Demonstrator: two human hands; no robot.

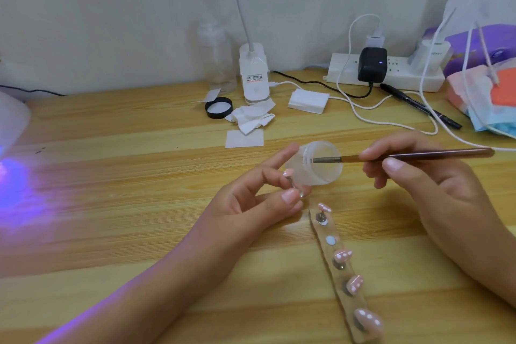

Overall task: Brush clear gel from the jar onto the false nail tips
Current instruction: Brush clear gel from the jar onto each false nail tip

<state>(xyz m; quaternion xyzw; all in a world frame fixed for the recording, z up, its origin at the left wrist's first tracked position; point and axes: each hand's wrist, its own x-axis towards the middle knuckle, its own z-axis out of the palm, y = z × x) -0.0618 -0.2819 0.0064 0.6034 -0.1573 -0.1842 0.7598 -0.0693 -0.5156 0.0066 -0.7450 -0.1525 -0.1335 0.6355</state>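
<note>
"Where is the jar sitting?"

"Mid-tabletop, tilting, just beside the left hand, which is pinching one nail tip."

"And the right hand?"

"It is gripping the brush, bristles dipping into the jar. More tips are sitting on a strip toward the front edge."

Frosted plastic jar — matt; glossy pink nail tips; brush handle lacquered wood; table pale grained wood.
</note>
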